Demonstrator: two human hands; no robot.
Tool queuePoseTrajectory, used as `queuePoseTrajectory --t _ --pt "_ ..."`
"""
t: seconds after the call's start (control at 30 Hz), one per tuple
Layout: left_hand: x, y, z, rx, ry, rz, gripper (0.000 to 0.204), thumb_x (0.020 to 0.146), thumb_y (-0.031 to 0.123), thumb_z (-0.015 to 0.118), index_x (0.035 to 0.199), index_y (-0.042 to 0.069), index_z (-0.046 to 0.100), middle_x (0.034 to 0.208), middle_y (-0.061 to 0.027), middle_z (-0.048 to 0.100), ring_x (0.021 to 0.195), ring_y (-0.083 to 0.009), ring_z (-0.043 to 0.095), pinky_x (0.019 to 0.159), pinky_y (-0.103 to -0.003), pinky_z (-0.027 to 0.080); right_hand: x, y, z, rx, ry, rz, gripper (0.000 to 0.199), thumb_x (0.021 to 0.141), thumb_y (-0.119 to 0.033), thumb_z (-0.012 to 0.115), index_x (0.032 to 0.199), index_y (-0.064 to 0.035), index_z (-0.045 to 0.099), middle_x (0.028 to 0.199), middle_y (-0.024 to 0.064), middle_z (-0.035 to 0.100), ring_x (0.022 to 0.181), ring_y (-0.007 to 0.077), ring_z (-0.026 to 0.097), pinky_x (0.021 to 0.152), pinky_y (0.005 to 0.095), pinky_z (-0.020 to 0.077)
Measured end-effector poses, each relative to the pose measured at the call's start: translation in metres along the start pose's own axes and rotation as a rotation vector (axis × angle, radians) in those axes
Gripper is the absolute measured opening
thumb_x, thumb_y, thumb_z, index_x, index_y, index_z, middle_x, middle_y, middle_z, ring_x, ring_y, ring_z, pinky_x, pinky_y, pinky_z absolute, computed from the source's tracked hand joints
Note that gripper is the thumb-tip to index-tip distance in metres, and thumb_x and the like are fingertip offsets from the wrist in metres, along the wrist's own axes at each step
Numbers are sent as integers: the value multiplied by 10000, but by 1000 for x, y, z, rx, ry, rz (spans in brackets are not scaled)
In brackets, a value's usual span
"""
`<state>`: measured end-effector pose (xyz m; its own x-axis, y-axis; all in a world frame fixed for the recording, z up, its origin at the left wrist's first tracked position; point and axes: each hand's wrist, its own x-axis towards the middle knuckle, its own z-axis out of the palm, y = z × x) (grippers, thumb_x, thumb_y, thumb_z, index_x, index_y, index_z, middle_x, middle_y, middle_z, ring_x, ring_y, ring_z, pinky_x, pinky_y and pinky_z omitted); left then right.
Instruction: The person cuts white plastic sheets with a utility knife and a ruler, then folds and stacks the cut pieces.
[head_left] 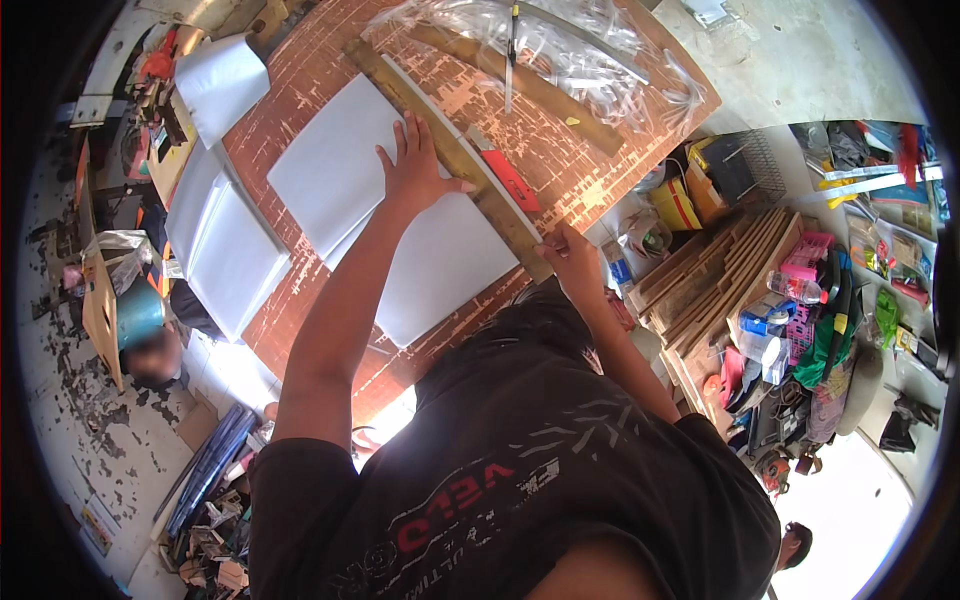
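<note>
My left hand (415, 175) is spread, its fingers and thumb pressing on a long brown straightedge (440, 125) and the white sheet (340, 160) beside it. The straightedge runs slantwise across the scratched brown board. Another white sheet (445, 265) lies nearer my body. Along the straightedge's right side runs a narrow white strip (425, 95). At the near end of the straightedge, my right hand (573, 257) is closed with its fingertips pinched. Whatever it holds is too small or hidden to make out. A red piece with dark marks (510, 180) lies right of the strip.
A second brown strip (570, 115), a slim knife-like tool (512, 50) and clear plastic shreds (610, 85) lie on the board's far part. White sheets (220, 240) stack at left. Wooden slats (715, 265) and bottles (795, 287) crowd the right. Another person (795, 545) is at lower right.
</note>
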<state>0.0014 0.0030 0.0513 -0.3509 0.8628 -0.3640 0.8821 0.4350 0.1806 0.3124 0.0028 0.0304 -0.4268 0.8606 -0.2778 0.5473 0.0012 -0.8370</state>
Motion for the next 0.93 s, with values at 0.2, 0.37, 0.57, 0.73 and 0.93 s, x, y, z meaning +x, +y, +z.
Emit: queuePoseTrajectory --t 0.2,0.37,0.57,0.73,0.93 --pt "-1 1 -1 -41 -27 -16 1481 625 685 832 1599 -20 -34 1685 -223 -70 1558 -406 -41 1176 -712 71 -1 -4 -1 10 -6 12 205 845 -139 787 896 -7 640 834 87 709 781 196 686 738 332 551" --pt "0 3 -1 -70 -22 -14 1482 622 649 855 1600 -13 -39 1686 -218 -80 1561 -394 -42 1174 -713 81 0 0 0 27 -11 7 208 839 -127 792 893 -4 633 839 82 711 777 196 688 738 329 555" --pt "0 -1 1 -107 -14 -8 1477 621 633 865 1603 -3 -36 1687 -210 -93 1563 -386 -40 1163 -726 96 1 0 0 54 -11 -12 211 840 -128 794 891 -3 632 847 84 716 771 194 689 735 329 558" --pt "1 -2 3 -121 -5 3 1471 626 625 865 1603 -2 -37 1687 -208 -92 1563 -388 -42 1160 -730 95 1 -1 -1 40 -20 -6 206 842 -128 793 891 -3 636 826 87 712 765 196 689 733 332 558" --pt "1 -3 5 -135 1 13 1461 633 626 861 1605 2 -34 1688 -209 -82 1563 -389 -51 1161 -730 82 0 -1 -2 29 -18 -7 214 843 -149 795 893 -8 642 826 93 715 764 198 691 734 337 558"
